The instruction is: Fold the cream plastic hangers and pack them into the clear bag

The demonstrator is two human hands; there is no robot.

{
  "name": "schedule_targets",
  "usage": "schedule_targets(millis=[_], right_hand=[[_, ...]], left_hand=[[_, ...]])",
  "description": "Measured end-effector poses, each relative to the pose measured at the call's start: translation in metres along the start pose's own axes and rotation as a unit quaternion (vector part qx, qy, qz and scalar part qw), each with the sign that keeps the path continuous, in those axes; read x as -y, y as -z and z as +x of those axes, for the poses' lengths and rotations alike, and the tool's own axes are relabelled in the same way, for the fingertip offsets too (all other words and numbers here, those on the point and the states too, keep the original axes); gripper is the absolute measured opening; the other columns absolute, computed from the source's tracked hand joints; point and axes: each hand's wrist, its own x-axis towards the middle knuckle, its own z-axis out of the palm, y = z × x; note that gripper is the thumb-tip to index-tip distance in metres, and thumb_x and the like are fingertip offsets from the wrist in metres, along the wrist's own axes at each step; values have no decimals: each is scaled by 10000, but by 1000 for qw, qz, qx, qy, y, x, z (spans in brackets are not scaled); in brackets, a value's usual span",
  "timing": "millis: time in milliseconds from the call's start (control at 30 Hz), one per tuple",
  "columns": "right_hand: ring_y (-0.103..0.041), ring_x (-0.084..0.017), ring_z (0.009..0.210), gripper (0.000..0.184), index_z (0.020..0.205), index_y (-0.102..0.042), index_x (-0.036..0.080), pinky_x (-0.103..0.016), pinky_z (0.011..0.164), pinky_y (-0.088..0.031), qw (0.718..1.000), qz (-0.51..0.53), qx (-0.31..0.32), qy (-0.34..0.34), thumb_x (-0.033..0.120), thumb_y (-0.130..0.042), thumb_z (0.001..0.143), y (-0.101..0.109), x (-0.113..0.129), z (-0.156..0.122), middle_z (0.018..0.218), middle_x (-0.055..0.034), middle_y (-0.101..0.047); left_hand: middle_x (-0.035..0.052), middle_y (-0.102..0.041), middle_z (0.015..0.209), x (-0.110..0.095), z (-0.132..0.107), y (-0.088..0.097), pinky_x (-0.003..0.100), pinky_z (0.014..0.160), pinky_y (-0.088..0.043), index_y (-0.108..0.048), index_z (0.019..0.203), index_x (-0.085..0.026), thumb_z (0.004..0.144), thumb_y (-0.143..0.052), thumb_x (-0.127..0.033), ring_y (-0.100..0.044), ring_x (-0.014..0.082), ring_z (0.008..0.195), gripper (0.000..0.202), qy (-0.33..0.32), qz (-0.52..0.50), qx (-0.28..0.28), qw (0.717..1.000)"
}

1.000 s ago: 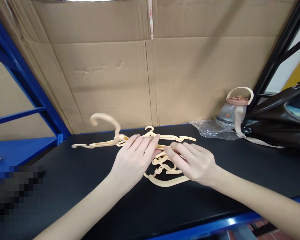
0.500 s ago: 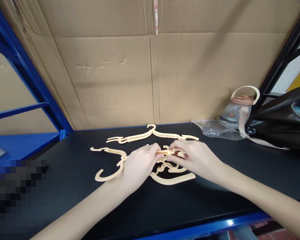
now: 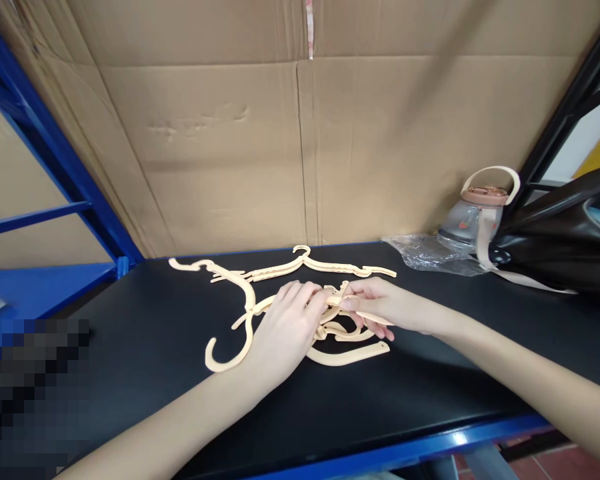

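Observation:
My left hand [image 3: 291,323] is closed around a cream plastic folding hanger [image 3: 250,293]. Its hook curls out toward me on the left, and one arm reaches up to the far left. Fingers of my right hand [image 3: 380,300] pinch a slim cream hanger piece [image 3: 373,317] close against the end of that hanger; the exact contact is partly hidden by the fingers. Under both hands lie several loose cream hanger parts [image 3: 350,357], some curved, one with a hole at its tip. Behind them a complete cream hanger [image 3: 325,265] rests on the black tabletop [image 3: 400,400].
A clear bottle [image 3: 467,223] with a pink lid and strap stands at the back right, beside a crumpled plastic bag [image 3: 425,255] and a black bag [image 3: 560,240]. Cardboard [image 3: 220,160] lines the back. A blue metal frame [image 3: 80,173] rises at left.
The hanger in my left hand has turned, its left arm swinging up and away. My right hand has changed its grip, its lower fingers now extended over the loose parts.

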Motion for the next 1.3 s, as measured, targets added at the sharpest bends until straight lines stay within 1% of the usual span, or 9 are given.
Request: schedule_targets(millis=[133,233,467,700,900,1000,1100,1167,1300], right_hand=[[-498,-64,360,396,796,-443,180,-168,318,-405,997,77,-15,8,540,-607,795,-13,0,0,595,43,-578],[-448,-45,314,353,820,-441,186,-141,297,-345,993,121,-4,5,503,-595,826,-18,3,-4,545,65,-557],[-326,-17,274,307,836,-447,190,-126,295,-208,981,191,31,0,446,-615,834,-21,9,-8,448,110,-453],[-374,-40,263,306,743,-372,207,-134,294,-233,985,154,-51,58,419,-566,849,-37,8,-10,423,103,-484],[-360,-60,254,219,780,-385,219,-152,287,-241,990,39,-113,74,372,-484,900,-45,6,-14,408,110,-471],[-392,-64,286,186,784,-381,221,-164,324,-260,981,-64,-153,100,329,-437,926,-42,2,-13,451,98,-490],[-454,-77,385,204,751,-388,215,-181,407,-287,957,-209,-122,160,308,-471,913,-27,0,-9,486,79,-499],[-468,-85,446,254,712,-402,208,-198,463,-294,933,-284,-111,189,334,-476,919,-12,1,-6,508,65,-500],[-484,-122,554,274,804,-486,210,-240,548,-311,880,-394,-200,174,451,-455,931,8,2,0,620,31,-532]], left_hand=[[103,-625,986,-5,1,-3,418,927,-432,-510,1157,-72,905,-324,-28,-581,232,925,315,-45,120,-51,990],[90,-623,873,-7,2,-2,370,762,-490,-489,1157,-50,915,-289,-36,-596,225,801,315,-57,166,-42,984],[43,-567,766,3,4,7,323,641,-509,-521,948,-121,890,-309,-25,-575,198,686,240,-75,85,0,994],[65,-601,795,7,2,4,322,644,-545,-512,977,-114,884,-292,-37,-630,210,733,251,-113,93,-3,989],[75,-619,797,2,3,8,313,645,-558,-513,1025,-87,899,-267,-46,-660,214,769,279,-106,125,2,986],[68,-629,823,2,5,13,301,642,-557,-521,986,-113,861,-315,-12,-659,204,773,262,-66,114,64,989],[54,-640,882,9,5,19,282,645,-549,-516,989,-144,805,-356,35,-654,188,794,302,3,94,104,990],[62,-645,930,16,4,22,285,669,-544,-512,1018,-148,788,-356,51,-649,192,844,342,15,92,73,993],[90,-644,928,22,5,27,303,682,-523,-543,995,-128,843,-341,-2,-634,212,873,282,-38,98,-22,994]])
